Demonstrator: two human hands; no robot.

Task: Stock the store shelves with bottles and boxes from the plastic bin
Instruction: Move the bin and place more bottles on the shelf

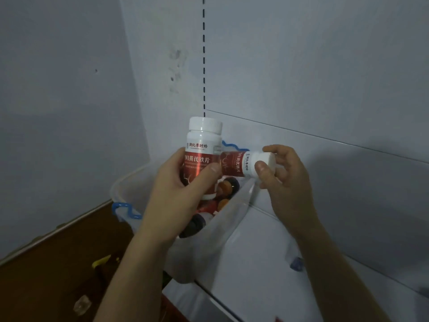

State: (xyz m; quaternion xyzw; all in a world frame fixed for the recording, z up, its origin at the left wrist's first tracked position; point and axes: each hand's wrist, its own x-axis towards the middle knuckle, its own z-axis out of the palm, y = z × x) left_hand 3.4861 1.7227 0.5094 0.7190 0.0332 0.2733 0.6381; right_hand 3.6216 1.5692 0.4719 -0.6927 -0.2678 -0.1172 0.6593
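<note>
The left hand wraps an upright bottle — white cap on top, white shoulder, red label with Chinese print. The thumb presses across the front of the label and the palm cups the left side; the other fingers are hidden behind the bottle, so the grip reads as closed tight around its lower half.

The right hand holds a second bottle of the same kind, lying sideways with its white cap toward the palm and its red base pointing left, touching or nearly touching the first bottle's side. The thumb sits on the near side of the neck and the fingers curl over the cap end — a pinch at the cap rather than a full wrap.

Both bottles hang above the clear plastic bin, which has blue wavy handles at its near-left and far edges. Inside it lie more bottles, some with dark caps. The bin stands against the left end of a white shelf with a slotted upright behind.
</note>
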